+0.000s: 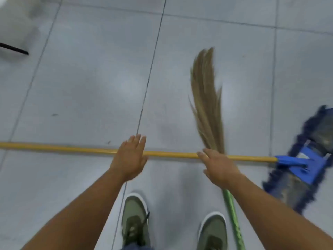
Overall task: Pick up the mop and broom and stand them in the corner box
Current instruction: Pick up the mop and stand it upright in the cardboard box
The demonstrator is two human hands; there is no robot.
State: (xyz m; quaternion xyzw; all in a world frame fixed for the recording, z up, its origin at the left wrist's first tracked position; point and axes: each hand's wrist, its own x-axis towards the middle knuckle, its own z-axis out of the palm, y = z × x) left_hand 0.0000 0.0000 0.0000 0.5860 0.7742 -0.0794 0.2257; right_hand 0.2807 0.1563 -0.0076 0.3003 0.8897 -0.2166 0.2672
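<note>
Mop [75, 148] lying flat on the tiled floor [86, 78], its yellow handle running beneath both hands; broom [207, 98] crossing it under the right hand [219, 166]. Left hand [130, 156] and right hand spread wide, fingers extended, grasping nothing

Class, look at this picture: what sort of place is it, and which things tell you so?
Probably an indoor room with a hard floor, being cleaned: grey floor tiles, a mop and a broom lying on them.

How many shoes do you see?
2. The left shoe is at the bottom middle below the left hand; the right shoe sits beside the green broom handle. Both are partly cut off.
</note>
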